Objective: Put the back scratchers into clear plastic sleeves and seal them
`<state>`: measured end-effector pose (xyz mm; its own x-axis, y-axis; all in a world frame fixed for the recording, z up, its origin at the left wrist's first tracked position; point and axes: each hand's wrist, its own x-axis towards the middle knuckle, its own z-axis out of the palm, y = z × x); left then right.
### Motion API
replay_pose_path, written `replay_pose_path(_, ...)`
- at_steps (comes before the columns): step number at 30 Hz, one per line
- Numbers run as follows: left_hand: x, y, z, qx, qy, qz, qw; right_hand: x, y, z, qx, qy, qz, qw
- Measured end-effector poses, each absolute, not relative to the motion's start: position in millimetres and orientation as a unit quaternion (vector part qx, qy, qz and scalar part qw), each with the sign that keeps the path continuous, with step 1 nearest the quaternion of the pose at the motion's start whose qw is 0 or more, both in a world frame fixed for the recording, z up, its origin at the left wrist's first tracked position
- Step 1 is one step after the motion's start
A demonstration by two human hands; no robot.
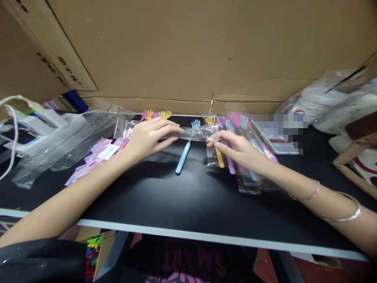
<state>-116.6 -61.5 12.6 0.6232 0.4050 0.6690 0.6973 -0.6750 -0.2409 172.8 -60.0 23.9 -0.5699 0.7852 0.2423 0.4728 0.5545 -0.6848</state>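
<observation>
A clear plastic bag stretches between my two hands above the table. My left hand pinches its left end with fingers nearly straight, and my right hand grips the right end between thumb and fingers. Below the bag lies a light blue back scratcher, its claw-shaped head pointing away from me. Beside and partly under my right hand are several back scratchers in clear bags, among them a yellow one and a purple one. Behind my left hand, pink and yellow claw heads show; their handles are mostly hidden.
Printed cards and a pile of clear bags lie on the left, near a white device with a cable. A phone-like flat object and bagged white bottles stand right. Cardboard walls the back.
</observation>
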Motion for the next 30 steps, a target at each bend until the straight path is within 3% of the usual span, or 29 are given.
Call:
replay_pose_path(11,-123,-57,16,-0.854,-0.335,-0.287,0.275,119,-50,22,-0.336,-0.936,0.066,0.08)
replay_pose_path(22,-123,-57,15,-0.869,-0.348,-0.246,0.253,99,-45,17,-0.382,-0.922,0.051,0.026)
replay_pose_path(30,-124,-57,18,-0.864,-0.362,-0.243,0.253,99,-47,21,-0.418,-0.905,0.042,0.059)
